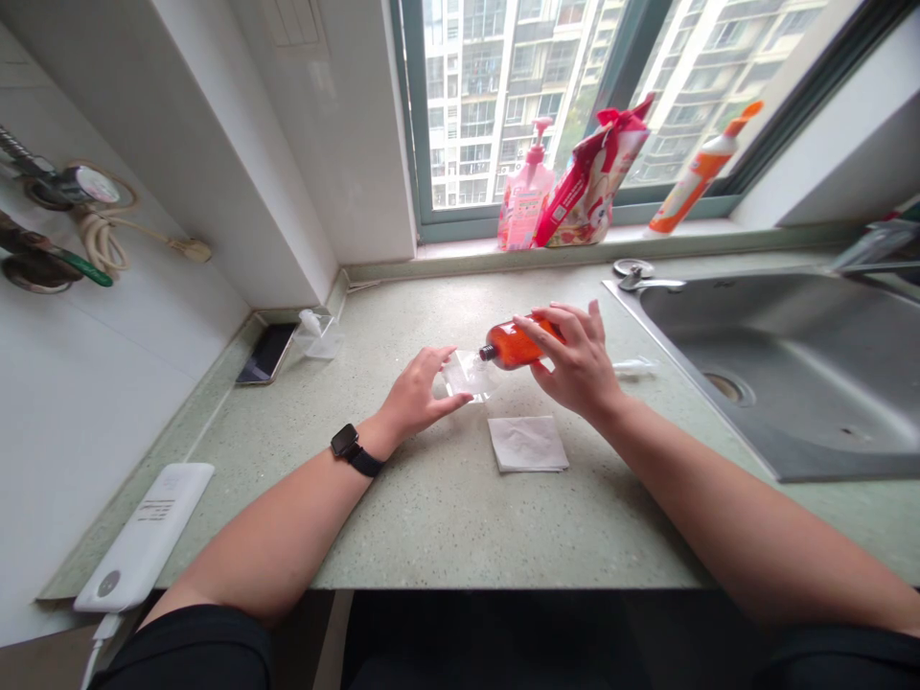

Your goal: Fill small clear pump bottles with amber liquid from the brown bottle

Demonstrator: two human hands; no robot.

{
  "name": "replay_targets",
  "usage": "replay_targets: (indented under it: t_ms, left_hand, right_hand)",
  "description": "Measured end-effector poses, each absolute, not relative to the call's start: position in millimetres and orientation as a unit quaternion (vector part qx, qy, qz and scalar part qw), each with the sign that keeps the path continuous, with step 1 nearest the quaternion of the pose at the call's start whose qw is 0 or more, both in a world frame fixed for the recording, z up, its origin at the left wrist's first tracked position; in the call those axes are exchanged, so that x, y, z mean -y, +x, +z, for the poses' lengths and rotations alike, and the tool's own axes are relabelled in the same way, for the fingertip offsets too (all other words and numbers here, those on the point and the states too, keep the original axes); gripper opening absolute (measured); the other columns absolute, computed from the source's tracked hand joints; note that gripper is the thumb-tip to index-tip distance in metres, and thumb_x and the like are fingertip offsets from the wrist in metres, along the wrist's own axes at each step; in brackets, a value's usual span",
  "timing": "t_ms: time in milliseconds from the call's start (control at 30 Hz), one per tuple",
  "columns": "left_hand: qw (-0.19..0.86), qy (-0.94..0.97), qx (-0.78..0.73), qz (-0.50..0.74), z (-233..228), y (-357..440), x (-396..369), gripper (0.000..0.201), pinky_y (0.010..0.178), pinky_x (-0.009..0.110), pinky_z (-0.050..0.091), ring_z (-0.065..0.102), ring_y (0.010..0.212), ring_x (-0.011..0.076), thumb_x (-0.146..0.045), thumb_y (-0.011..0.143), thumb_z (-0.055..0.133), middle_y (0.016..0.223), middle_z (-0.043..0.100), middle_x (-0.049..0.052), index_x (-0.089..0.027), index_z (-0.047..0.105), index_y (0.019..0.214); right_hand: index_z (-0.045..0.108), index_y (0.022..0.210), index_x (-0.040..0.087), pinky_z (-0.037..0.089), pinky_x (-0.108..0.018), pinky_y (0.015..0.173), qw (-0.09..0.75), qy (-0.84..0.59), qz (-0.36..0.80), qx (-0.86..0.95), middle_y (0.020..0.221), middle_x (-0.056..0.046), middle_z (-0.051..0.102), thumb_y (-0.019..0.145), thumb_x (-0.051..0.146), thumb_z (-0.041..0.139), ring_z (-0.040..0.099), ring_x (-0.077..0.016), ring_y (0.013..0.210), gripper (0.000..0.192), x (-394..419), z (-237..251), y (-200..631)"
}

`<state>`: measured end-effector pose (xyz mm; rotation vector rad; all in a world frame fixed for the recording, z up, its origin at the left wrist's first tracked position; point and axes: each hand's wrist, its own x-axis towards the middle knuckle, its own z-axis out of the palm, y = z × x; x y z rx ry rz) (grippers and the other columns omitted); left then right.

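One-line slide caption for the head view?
Right hand tips an amber plastic bottle toward a small clear container steadied by the left hand on a speckled countertop.

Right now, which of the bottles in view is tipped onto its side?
The amber bottle in the right hand, its neck toward a clear container held by the left hand. The pink pump bottle stands upright; the orange-capped bottle only leans.
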<state>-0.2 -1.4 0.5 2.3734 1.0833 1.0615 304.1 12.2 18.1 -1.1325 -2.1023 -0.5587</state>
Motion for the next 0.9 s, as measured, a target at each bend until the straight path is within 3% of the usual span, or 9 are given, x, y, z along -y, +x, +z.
replay_targets:
  t_ms: [567, 900]
  left_hand:
    - [0.166, 0.830, -0.385, 0.368, 1.2, -0.3, 2.1, 0.070, 0.102, 0.050, 0.060, 0.070, 0.116, 0.0292, -0.055, 0.095, 0.079, 0.134, 0.065, 0.013, -0.026, 0.051, 0.153]
    - [0.171, 0.829, -0.387, 0.366, 2.2, -0.3, 2.6, 0.071, 0.103, 0.052, 0.060, 0.070, 0.117, 0.0297, -0.056, 0.095, 0.079, 0.134, 0.065, 0.013, -0.026, 0.051, 0.153]
  right_hand:
    - [0.016, 0.171, 0.052, 0.021, -0.077, 0.130, 0.325, -0.444, -0.202, 0.810, 0.152, -0.006, 0.056, 0.084, 0.010, 0.072, 0.052, -0.0390, 0.142, 0.112, -11.8, 18.3, 304.9]
    - [0.020, 0.170, 0.051, 0.023, -0.079, 0.129, 0.330, -0.437, -0.209, 0.810, 0.148, -0.007, 0.057, 0.085, 0.010, 0.073, 0.054, -0.0384, 0.140, 0.108, -11.6, 18.9, 304.4]
